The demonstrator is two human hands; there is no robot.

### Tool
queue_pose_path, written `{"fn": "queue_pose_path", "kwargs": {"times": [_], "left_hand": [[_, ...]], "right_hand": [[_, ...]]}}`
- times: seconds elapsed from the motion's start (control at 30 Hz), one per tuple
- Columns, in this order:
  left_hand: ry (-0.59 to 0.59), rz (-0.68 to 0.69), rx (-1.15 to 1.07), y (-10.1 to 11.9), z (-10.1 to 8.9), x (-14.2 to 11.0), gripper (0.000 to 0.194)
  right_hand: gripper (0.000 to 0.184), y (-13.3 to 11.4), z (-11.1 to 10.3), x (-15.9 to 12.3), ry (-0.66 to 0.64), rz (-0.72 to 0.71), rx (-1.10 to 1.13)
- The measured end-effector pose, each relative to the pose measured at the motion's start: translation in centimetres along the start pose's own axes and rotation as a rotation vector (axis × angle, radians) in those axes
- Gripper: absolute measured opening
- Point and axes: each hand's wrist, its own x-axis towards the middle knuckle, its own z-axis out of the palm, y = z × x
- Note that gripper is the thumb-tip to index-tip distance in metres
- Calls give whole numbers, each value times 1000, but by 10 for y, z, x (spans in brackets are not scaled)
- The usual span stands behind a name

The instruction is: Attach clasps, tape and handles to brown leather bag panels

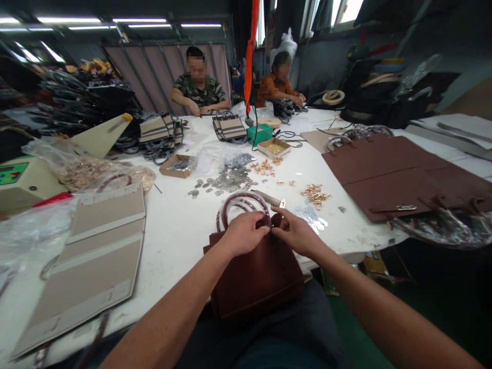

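Note:
A dark brown handbag (255,287) rests on my lap against the table edge, its top towards the table. Its looped handles (222,218), wrapped in clear plastic, rise behind my left hand (246,234). That hand is closed, with thumb and fingers pinching the bag's upper edge by a handle base. Close beside it, my right hand (295,230) is closed too, its fingers on a small brown leather strap (275,219) at the same edge. A gold metal plate (283,204) shows just above the right fingers. The fingertips partly hide the strap.
Flat metal plates (232,179) and gold fittings (315,195) lie loose on the white table. Beige-lined bag panels (103,241) are at left, brown panels (407,174) at right. A green box (260,134) stands farther back. Two people (199,84) sit across the table.

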Motion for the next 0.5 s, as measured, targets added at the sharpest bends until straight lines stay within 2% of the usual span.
{"fn": "queue_pose_path", "kwargs": {"times": [0.1, 0.27, 0.4, 0.5], "left_hand": [[-38, 12, -107, -2, -2, -2, 14], [-59, 45, -286, -6, -6, -5, 22], [-68, 25, -193, -7, -8, -1, 17], [-56, -21, -27, -15, -5, 5, 16]], "right_hand": [[59, 7, -10, 8, -122, 5, 211], [35, 7, -19, 11, -149, -23, 199], [29, 4, -9, 8, -78, 13, 225], [25, 6, 1, 10, 19, 9, 100]]}}
